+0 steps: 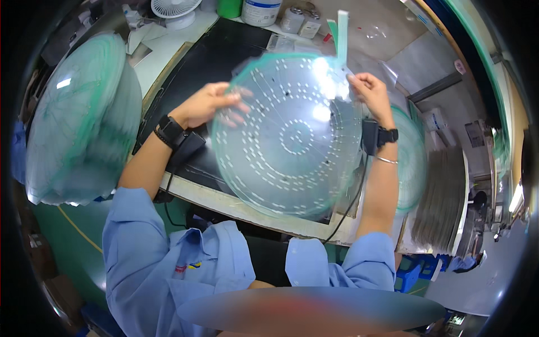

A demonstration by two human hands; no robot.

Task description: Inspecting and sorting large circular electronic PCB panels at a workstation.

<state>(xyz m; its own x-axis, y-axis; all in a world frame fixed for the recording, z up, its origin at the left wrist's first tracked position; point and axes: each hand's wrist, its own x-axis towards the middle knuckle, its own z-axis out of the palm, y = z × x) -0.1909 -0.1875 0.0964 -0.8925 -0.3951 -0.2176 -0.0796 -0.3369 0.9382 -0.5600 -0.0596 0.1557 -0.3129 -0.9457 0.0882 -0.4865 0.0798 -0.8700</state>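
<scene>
A large round see-through plastic sheet [264,168] with rings of white dashes is held up, tilted, over the workbench. My left hand [203,105] grips its upper left edge, and some of those fingers show blurred through the clear plastic. At the upper right edge, my right hand [371,92] pinches the sheet between thumb and fingers, close to a striped flat tail [342,39] that sticks up from the rim. Bright glare hides part of the surface beside the right hand.
A black mat [191,73] covers the bench. Stacks of similar round sheets stand at the left [73,112] and right [410,157]. Thin grey sheets [441,202] are piled farther right. A white fan [175,10], a white tub [261,12] and small jars [292,21] line the back.
</scene>
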